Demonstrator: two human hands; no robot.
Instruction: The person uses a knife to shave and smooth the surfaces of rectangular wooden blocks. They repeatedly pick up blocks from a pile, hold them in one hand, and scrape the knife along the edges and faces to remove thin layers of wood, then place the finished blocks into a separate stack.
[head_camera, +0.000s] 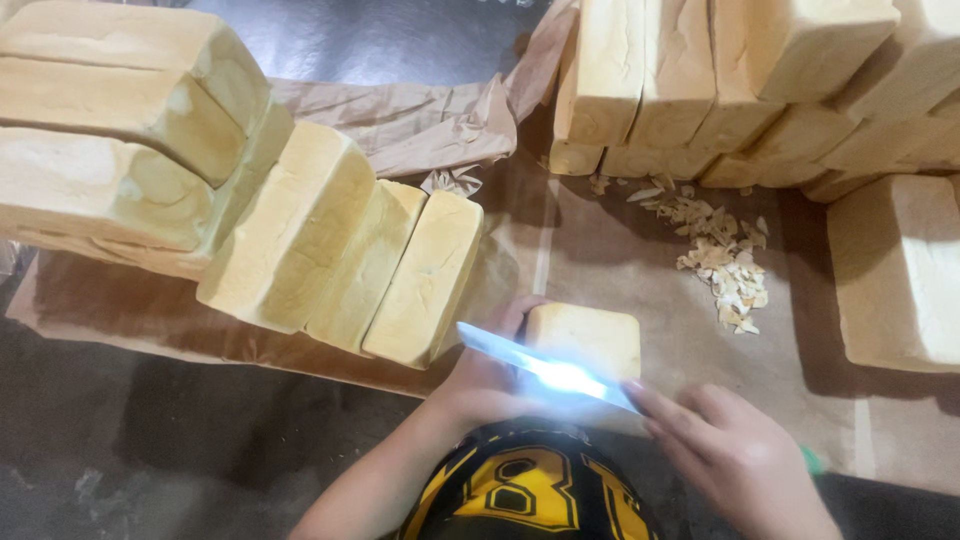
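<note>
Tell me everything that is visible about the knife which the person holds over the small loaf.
The knife has a long, flat, metal-looking blade that shines bright in the light. It lies slanted across the front of the small pale loaf, low on the left and running down to the right. The right hand holds its right end, fingers along the blade; no handle shows. The left hand steadies the loaf beside the blade's left end.

Pale, square-ended loaf stands on brown paper at lower centre of the frame, end face toward the camera. Bright knife lies slantwise across its near face, glinting.
</note>
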